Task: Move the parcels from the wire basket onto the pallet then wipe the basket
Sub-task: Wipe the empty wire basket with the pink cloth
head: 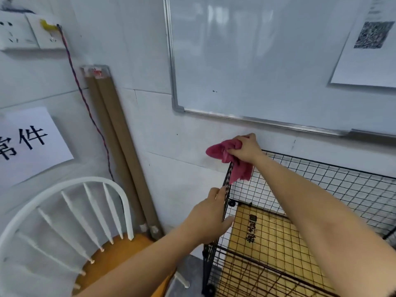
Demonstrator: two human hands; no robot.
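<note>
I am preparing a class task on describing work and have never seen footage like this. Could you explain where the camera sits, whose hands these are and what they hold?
There is no machine here: a person wears a wide-angle camera on the head, so this one picture looks forward and down along both bare arms. The right hand grips a crumpled red cloth at the top corner of a black wire basket. The left hand holds the basket's side panel between thumb and fingers, probably to steady it. No parcels show in the basket; a yellowish board with dark lettering shows through its mesh. To the left stands a white chair with a wooden seat, and a whiteboard hangs on the wall above.
</note>
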